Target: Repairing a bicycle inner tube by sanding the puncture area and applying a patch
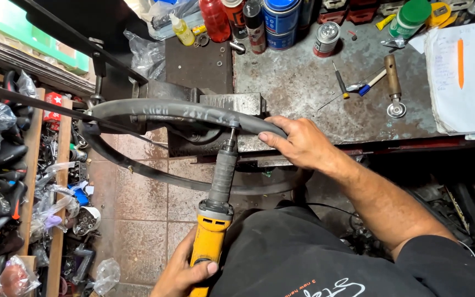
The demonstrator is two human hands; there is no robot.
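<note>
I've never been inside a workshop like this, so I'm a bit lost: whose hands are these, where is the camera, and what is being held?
The one picture comes from a camera worn on a person's head, looking down at their own two bare hands. The left hand grips a yellow power grinder, whose tip meets a curved black rubber tube. The right hand holds that tube down on a metal vise at the edge of a worn metal workbench. On the bench lie cans, a red bottle, small tools and paper with an orange pen.
</note>
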